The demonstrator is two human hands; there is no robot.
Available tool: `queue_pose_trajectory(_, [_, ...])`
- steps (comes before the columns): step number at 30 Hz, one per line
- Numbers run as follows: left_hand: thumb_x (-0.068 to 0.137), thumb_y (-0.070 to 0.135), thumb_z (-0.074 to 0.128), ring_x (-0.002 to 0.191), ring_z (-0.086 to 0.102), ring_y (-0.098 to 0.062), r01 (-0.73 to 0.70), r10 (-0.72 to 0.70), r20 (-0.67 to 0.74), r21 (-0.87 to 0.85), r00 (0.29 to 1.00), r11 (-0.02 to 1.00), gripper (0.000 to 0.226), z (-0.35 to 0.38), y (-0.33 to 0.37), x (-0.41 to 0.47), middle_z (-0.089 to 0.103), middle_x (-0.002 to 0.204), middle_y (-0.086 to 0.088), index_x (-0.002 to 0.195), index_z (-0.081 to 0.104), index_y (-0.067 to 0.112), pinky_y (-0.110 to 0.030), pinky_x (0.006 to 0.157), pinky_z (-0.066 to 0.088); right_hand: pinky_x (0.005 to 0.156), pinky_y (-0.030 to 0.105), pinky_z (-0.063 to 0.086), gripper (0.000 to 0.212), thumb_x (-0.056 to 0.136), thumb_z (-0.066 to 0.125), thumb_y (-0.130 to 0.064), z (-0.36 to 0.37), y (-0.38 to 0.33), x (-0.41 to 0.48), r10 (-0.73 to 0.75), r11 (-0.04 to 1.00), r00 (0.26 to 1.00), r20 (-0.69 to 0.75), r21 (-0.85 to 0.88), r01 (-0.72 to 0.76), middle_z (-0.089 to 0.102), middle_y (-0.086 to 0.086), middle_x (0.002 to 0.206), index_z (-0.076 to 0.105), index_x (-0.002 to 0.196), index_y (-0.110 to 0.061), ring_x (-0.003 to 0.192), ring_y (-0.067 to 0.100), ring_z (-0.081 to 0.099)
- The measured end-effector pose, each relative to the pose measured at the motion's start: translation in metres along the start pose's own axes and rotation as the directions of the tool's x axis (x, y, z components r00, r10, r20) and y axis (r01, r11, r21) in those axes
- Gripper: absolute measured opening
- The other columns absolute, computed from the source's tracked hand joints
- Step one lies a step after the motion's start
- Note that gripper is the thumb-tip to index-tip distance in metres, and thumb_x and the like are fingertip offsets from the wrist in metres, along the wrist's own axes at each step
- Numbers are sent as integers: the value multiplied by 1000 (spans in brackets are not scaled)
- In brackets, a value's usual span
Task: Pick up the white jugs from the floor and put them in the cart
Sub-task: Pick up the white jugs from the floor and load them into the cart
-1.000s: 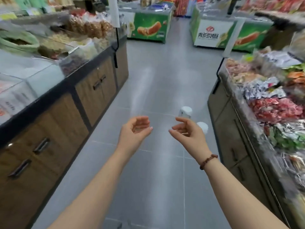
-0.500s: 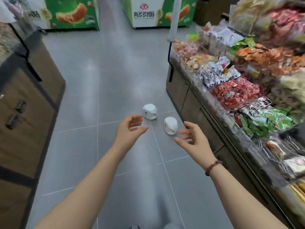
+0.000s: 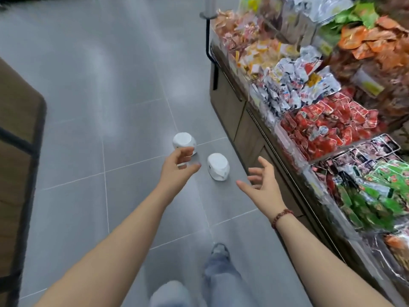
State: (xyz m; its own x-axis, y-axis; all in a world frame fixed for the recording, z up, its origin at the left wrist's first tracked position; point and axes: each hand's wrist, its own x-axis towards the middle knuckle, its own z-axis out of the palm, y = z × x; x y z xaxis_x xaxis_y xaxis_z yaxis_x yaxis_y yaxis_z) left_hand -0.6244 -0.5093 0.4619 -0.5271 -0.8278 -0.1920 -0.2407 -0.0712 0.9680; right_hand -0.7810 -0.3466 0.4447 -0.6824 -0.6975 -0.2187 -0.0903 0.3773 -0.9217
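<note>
Well left of the shelf (image 3: 232, 111), the left jug (image 3: 184, 141) lies on the tiled floor (image 3: 110, 107). Your left hand (image 3: 177, 171) hovers over it, loosely curled and empty. The right jug (image 3: 218, 166) lies nearer the shelf. Your right hand (image 3: 262, 182), just beside the shelf, is spread and empty. Both jugs look like smooth, rounded hard plastic, so they are probably light and slippery. No handle shows, so wrap your fingers round the body.

I see a white jug (image 3: 218, 166) near the snack shelf (image 3: 241, 122), a second jug (image 3: 184, 141) farther out, my left hand (image 3: 177, 169) and right hand (image 3: 263, 185) spread empty.
</note>
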Motion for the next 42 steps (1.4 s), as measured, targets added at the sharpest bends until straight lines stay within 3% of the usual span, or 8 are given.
queue_pose_trajectory(5, [80, 7, 73, 108, 58, -10, 40, -41, 14, 46, 999, 998, 39, 29, -9, 82, 63, 113, 7, 99, 59, 37, -25, 93, 46, 75, 16, 41, 90, 77, 77, -22, -6, 13, 80, 93, 995, 996, 15, -25, -93, 47, 3, 125, 20, 146, -19, 106, 16, 53])
queue_pose_trajectory(14, [80, 3, 71, 100, 60, -10, 125, -136, 72, 133, 988, 983, 35, 61, -66, 234, 65, 114, 1, 112, 61, 15, -23, 91, 45, 87, 26, 42, 90, 77, 77, -17, 24, 67, 215, 264, 963, 964, -5, -61, -264, 44, 4, 127, 20, 146, -17, 110, 18, 49])
queue_pose_trajectory(19, [78, 3, 73, 102, 58, -10, 142, -188, 140, 287, 972, 947, 46, 78, -125, 300, 62, 119, 0, 117, 59, 21, -11, 86, 41, 99, 35, 43, 91, 75, 78, -14, 57, 120, 282, 364, 927, 931, -29, -90, -365, 42, 5, 134, 22, 146, -18, 113, 16, 46])
queue_pose_trajectory(28, [76, 0, 74, 122, 44, -11, 117, -272, 300, 449, 914, 886, 68, 123, -271, 375, 49, 135, -1, 136, 48, 19, -19, 103, 30, 109, 39, 36, 97, 73, 80, -19, 107, 266, 359, 435, 882, 900, 24, -211, -421, 31, 5, 149, 19, 148, -20, 134, 21, 37])
queue_pose_trajectory(33, [69, 6, 80, 143, 25, -18, 16, -292, 409, 559, 864, 829, 91, 140, -370, 424, 30, 154, -6, 146, 34, 20, -31, 117, 20, 112, 41, 34, 106, 68, 84, -23, 135, 354, 399, 415, 887, 908, 51, -244, -392, 24, 1, 153, 16, 149, -24, 139, 21, 29])
queue_pose_trajectory(36, [61, 15, 87, 146, 16, -21, -210, -264, 549, 654, 793, 727, 113, 145, -432, 451, 13, 160, -5, 152, 19, 22, -23, 113, 14, 113, 38, 29, 115, 63, 88, -26, 154, 408, 420, 395, 889, 917, 53, -275, -367, 19, 1, 154, 13, 150, -24, 141, 21, 23])
queue_pose_trajectory(39, [53, 28, 91, 147, 11, -23, -461, -211, 689, 649, 693, 605, 129, 151, -474, 472, 3, 161, -4, 153, 11, 24, -30, 114, 16, 116, 41, 21, 127, 57, 90, -33, 169, 450, 429, 396, 876, 916, 68, -327, -355, 7, 2, 159, 5, 151, -26, 146, 22, 10])
queue_pose_trajectory(42, [47, 34, 92, 147, 10, -27, -579, -167, 767, 590, 619, 562, 136, 160, -500, 492, 1, 161, -7, 153, 8, 25, -36, 116, 17, 117, 49, 20, 134, 53, 91, -37, 181, 478, 429, 400, 878, 915, 46, -305, -369, 4, 0, 159, 0, 151, -28, 146, 21, 8])
